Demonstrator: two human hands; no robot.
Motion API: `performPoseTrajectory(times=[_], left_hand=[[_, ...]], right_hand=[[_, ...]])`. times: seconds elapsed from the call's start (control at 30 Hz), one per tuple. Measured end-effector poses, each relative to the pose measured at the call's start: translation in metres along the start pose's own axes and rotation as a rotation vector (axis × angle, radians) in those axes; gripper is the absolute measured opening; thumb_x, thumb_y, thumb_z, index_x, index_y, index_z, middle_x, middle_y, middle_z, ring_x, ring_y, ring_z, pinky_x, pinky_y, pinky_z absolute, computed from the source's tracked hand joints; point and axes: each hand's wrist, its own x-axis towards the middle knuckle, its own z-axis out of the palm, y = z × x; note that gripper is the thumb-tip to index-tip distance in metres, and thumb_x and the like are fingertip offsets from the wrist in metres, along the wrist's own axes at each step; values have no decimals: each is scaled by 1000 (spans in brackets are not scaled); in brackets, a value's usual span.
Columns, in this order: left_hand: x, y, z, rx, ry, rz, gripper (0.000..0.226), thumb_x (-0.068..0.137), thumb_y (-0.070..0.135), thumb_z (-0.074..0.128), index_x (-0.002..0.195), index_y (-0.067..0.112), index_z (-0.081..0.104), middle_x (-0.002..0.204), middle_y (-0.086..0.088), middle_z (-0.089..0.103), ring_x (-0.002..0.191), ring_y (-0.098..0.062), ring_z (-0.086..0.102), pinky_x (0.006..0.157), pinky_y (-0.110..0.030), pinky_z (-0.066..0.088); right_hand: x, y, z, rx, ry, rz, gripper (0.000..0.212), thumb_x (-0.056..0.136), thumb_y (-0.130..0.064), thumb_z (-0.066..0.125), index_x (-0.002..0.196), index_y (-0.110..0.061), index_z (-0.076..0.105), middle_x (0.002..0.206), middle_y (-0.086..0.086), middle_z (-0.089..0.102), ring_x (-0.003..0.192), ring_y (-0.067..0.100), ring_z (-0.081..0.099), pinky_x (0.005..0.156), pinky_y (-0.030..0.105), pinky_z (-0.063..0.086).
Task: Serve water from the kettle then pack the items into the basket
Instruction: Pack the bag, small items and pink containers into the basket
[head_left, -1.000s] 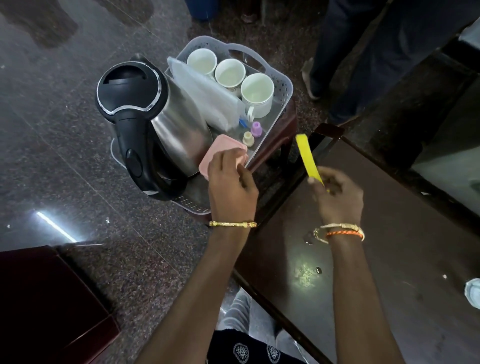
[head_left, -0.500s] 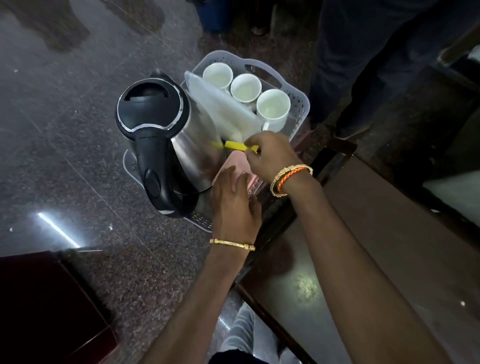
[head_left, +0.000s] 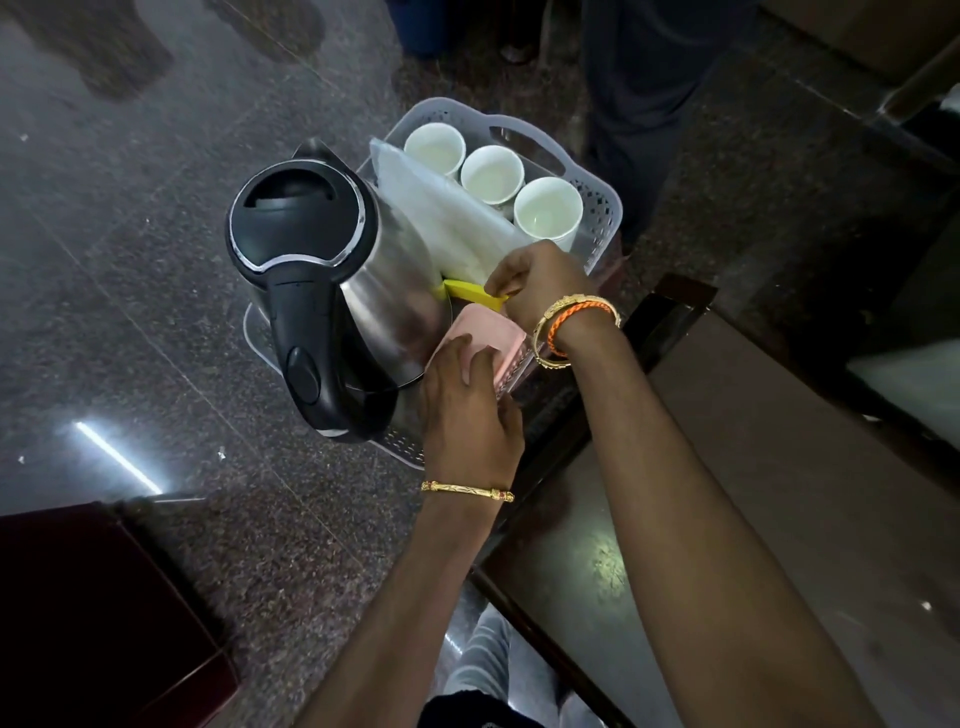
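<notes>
Dark speckled floor (head_left: 130, 270), brown table (head_left: 779, 467) at right. Basket (head_left: 605, 208) holds kettle (head_left: 322, 291), three white cups (head_left: 491, 174), clear bag (head_left: 441, 218). Right hand (head_left: 540, 283) pinches yellow strip (head_left: 470, 293), strip pointing from fingertips toward kettle. Left hand (head_left: 467, 410) fingers together, resting on pink box (head_left: 493, 343) just below strip.

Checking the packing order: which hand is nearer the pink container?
Left. The left hand rests on the pink container; the right hand is just beyond it, pinching the yellow strip.
</notes>
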Motion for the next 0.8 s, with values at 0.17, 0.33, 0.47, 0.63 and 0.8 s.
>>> performPoseTrajectory(times=[0.17,0.33,0.47,0.63,0.8], left_hand=[[2,-3,-1,67,-5,2,44,78,18,63,120,12,51,138,-12,44,130,-29,38,108,-44,34],[3,-4,-2,84,-8,13,44,77,19,65,119,12,52,135,-12,47,128,-30,40,105,-46,37],[1,-5,-3,95,-9,5,47,77,20,66,121,14,51,137,-11,46,129,-28,39,106,-45,35],[-1,-7,-4,114,-20,13,47,77,21,64,121,17,50,140,-7,42,130,-27,37,107,-43,32],[-4,-8,-3,107,-5,21,47,78,21,61,124,18,49,142,-6,40,132,-26,35,109,-44,30]], right_hand=[[-4,2,6,-34,57,-26,27,73,11,58,72,-12,72,89,15,73,87,30,67,83,39,56],[-6,8,11,-120,-74,-62,28,80,5,49,95,-11,67,106,17,65,106,33,56,91,37,50],[-9,6,15,-213,-171,-69,30,84,-3,49,111,-9,59,113,19,60,115,33,47,91,33,45],[-27,15,6,-34,110,-120,24,73,3,48,89,-9,61,98,18,67,97,36,59,87,43,50],[-54,54,7,276,433,254,29,81,-28,59,105,-14,51,92,11,69,82,29,67,75,28,51]])
